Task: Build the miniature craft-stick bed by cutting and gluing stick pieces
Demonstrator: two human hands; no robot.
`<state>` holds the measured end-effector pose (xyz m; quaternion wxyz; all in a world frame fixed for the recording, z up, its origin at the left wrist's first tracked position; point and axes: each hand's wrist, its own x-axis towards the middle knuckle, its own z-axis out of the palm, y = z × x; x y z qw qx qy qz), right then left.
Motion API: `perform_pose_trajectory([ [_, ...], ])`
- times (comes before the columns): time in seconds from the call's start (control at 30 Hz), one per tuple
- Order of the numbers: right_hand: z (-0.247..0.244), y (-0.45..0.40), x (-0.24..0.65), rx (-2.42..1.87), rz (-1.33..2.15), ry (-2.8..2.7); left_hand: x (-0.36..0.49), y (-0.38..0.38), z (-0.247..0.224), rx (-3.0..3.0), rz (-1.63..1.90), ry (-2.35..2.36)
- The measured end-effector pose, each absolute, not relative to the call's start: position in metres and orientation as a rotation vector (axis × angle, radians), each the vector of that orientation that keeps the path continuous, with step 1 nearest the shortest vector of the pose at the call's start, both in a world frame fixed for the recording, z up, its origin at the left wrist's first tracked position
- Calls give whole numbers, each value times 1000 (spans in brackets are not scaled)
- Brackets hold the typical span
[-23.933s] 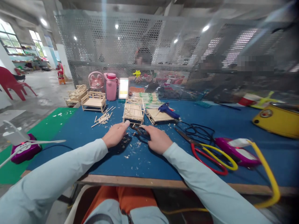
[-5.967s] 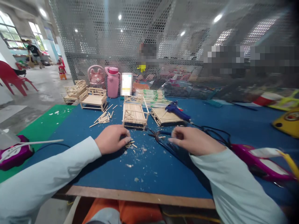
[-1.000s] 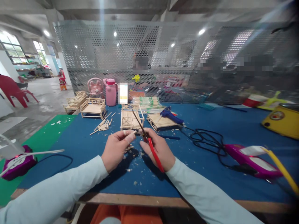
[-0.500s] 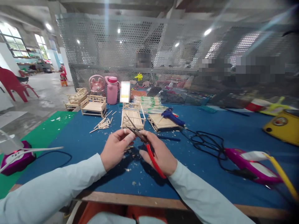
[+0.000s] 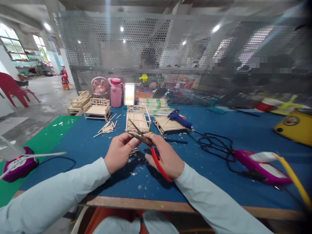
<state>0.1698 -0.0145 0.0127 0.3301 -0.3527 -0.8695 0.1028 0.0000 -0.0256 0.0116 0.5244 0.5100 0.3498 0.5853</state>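
Observation:
My right hand (image 5: 169, 157) is wrapped round red-handled scissors (image 5: 159, 164), their two dark blades parted and pointing to the far left. Close to the lower blade, my left hand (image 5: 117, 155) is closed, thumb and fingertips pinched together; whatever lies between them is too small or hidden to make out. Just beyond the blades stands a small wooden-stick bed frame (image 5: 137, 120) with rails. Small stick offcuts (image 5: 133, 151) lie on the blue table mat (image 5: 114, 188) below my hands.
Loose sticks (image 5: 107, 127) and a miniature stick bench (image 5: 97, 110) are at the left. A blue glue gun (image 5: 179, 118) rests on a stick platform (image 5: 168, 125), its black cord (image 5: 214, 146) coiled at the right by a purple power strip (image 5: 262, 167). A perforated metal screen (image 5: 109, 55) stands behind.
The scissor blades have spread slightly and their tips have shifted a little left, the lower one now lying across my left fingertips. The whole view has shifted slightly.

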Motion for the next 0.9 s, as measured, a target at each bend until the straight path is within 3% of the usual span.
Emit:
perform_pose_trajectory([
  [0.9,4,-18,167,-926,192,-2241,-7,-27,9,1597,1352,916],
])
